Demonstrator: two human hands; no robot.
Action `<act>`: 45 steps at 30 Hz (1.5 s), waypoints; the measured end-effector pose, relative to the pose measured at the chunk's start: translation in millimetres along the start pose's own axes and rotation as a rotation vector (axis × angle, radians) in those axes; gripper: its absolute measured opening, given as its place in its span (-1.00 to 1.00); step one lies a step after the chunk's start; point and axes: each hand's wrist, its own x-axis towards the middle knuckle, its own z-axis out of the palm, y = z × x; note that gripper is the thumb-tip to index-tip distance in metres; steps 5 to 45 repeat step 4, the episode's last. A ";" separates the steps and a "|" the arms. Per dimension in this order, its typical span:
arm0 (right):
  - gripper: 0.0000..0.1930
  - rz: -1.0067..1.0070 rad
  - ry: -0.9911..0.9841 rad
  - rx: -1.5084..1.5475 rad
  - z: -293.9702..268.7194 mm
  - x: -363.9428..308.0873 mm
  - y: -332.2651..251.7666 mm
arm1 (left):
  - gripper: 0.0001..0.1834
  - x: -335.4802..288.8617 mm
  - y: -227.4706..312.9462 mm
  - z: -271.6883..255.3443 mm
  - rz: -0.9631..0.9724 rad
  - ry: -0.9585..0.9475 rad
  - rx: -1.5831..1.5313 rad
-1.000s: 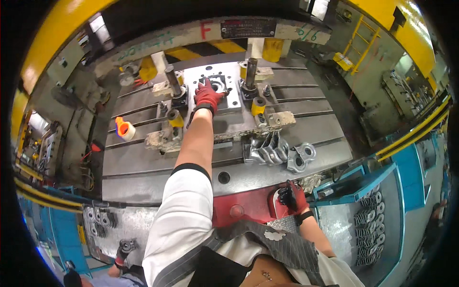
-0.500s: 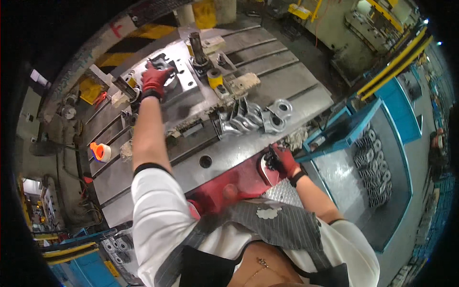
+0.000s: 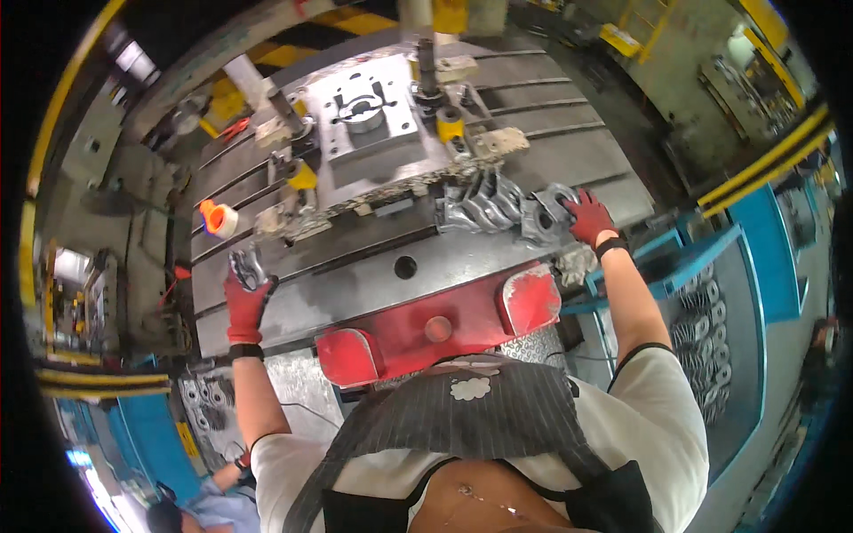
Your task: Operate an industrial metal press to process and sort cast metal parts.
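My left hand (image 3: 246,306), in a red glove, grips a shiny stamped metal bracket (image 3: 248,268) over the left front edge of the steel press table (image 3: 355,284). Over on the right, my red-gloved right hand (image 3: 588,218) has its fingers closed on the end bracket (image 3: 557,201) of a row. Several more curved metal brackets (image 3: 484,202) lean together beside it on the table. Farther back sits the die block (image 3: 369,151), with a ring-shaped seat (image 3: 362,114) in its middle; neither hand is at it.
In front of me is a red two-hand control stand (image 3: 435,329). Guide posts (image 3: 428,71) flank the die. A tape roll with an orange holder (image 3: 219,218) lies at left. A blue bin (image 3: 755,338) of stacked brackets stands right. Another person (image 3: 213,497) is at lower left.
My left hand has come from the die to the table's left front edge, now carrying a bracket. My right hand has left the red control stand for the bracket row.
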 end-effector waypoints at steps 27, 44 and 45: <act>-0.32 -0.115 -0.136 -0.123 1.6 36.3 2.7 | 0.16 -23.8 -73.3 20.7 -0.340 -0.086 0.138; -0.32 -0.115 -0.136 -0.123 1.6 36.3 2.7 | 0.16 -23.8 -73.3 20.7 -0.340 -0.086 0.138; -0.32 -0.115 -0.136 -0.123 1.6 36.3 2.7 | 0.16 -23.8 -73.3 20.7 -0.340 -0.086 0.138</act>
